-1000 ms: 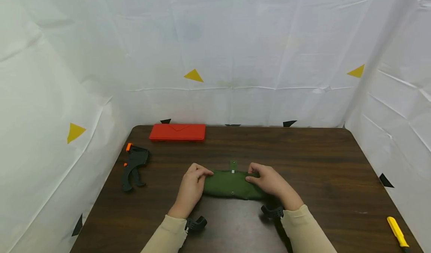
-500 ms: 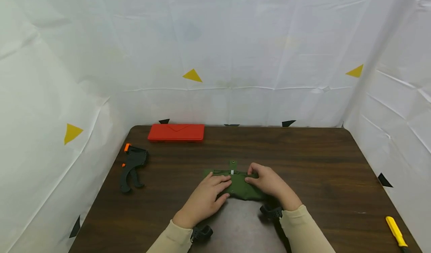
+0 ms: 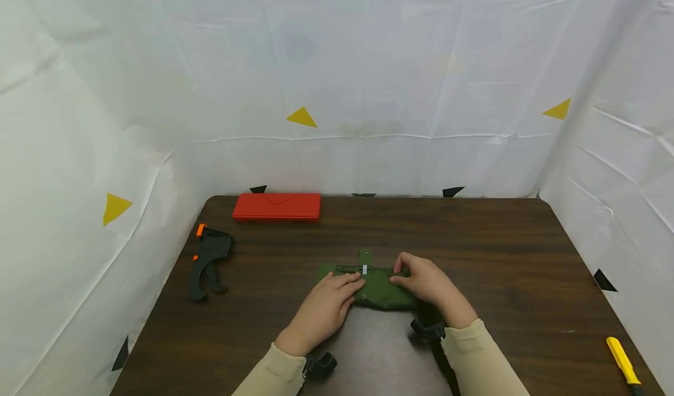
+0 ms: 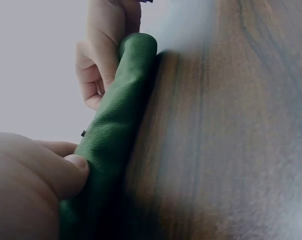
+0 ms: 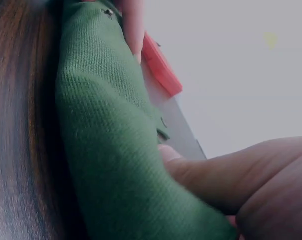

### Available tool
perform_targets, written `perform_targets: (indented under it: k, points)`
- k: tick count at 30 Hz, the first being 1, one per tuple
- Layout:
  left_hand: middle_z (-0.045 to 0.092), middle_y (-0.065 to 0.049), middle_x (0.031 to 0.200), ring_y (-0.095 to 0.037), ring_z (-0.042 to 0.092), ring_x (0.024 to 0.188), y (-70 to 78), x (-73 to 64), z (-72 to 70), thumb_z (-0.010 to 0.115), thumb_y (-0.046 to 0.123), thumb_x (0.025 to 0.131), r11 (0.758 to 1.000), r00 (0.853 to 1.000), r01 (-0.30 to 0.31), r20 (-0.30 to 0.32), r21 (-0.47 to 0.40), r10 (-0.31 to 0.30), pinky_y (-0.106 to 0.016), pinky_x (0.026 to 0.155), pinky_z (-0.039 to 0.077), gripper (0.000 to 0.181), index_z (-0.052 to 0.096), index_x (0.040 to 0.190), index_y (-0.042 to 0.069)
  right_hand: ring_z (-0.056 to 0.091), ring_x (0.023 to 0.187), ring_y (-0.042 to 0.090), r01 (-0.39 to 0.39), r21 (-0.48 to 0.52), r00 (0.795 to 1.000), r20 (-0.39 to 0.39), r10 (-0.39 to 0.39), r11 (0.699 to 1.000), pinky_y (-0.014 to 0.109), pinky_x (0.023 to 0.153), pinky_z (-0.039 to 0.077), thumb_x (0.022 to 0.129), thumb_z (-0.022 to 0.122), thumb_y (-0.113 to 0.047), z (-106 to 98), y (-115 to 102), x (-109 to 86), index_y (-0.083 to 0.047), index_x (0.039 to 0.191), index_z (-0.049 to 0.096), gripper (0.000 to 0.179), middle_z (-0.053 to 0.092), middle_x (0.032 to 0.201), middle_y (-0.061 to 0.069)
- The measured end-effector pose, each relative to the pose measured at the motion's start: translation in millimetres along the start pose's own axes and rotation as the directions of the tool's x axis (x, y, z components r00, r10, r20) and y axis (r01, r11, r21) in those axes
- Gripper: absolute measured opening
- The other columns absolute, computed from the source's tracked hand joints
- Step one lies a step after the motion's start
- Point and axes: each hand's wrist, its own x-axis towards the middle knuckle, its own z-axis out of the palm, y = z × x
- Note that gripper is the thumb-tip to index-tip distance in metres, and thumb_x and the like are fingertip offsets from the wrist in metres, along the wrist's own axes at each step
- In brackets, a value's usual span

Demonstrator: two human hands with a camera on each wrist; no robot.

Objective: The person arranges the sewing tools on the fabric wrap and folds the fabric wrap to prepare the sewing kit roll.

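A green fabric pouch (image 3: 387, 295) lies across the middle of the table, with a small snap tab (image 3: 365, 256) pointing away at its far edge and a white label beside the tab. My left hand (image 3: 323, 308) rests over the pouch's left part, fingers extended across it and hiding much of that side. At the right end, my right hand (image 3: 429, 282) pinches the far edge between thumb and curled fingers. The right wrist view has its thumb (image 5: 178, 162) against the green cloth (image 5: 111, 140), which bulges like a soft roll.
A red case (image 3: 276, 207) lies at the table's back left. Nearer on the left is a black clamp (image 3: 212, 261) with orange parts. A yellow-handled tool (image 3: 622, 361) lies by the right edge. White sheeting (image 3: 368, 80) surrounds the table (image 3: 500, 238).
My left hand has moved right from gripping the pouch's left end to lying over its front with fingers spread out. My right hand keeps its pinch, shifted very slightly right.
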Motion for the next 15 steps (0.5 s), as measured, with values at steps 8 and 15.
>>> perform_targets:
  k: [8, 15]
  points:
    - [0.056, 0.000, 0.164, -0.023, 0.053, 0.154, -0.4, 0.2, 2.5, 0.066, 0.027, 0.111, 0.999, 0.999, 0.035, -0.005, 0.001, -0.035, -0.058, 0.131, 0.035, 0.047, 0.060, 0.157, 0.027, 0.059, 0.088, 0.019, -0.013, -0.007, 0.999, 0.049, 0.013, 1.000, 0.042, 0.079, 0.049, 0.101, 0.080, -0.024, 3.1, 0.9, 1.4, -0.015, 0.102, 0.061, 0.021, 0.070, 0.110, 0.004]
    - [0.058, 0.001, 0.161, -0.023, 0.053, 0.152, -3.5, -0.6, 8.2, 0.076, 0.030, 0.104, 0.999, 1.000, 0.019, -0.015, 0.035, -0.019, -0.058, 0.130, 0.036, 0.056, 0.058, 0.158, 0.031, 0.064, 0.097, 0.021, -0.002, 0.006, 1.000, 0.021, 0.002, 1.000, 0.045, 0.086, 0.053, 0.099, 0.083, -0.027, -5.0, 1.8, 0.9, -0.014, 0.109, 0.065, 0.025, 0.072, 0.116, 0.007]
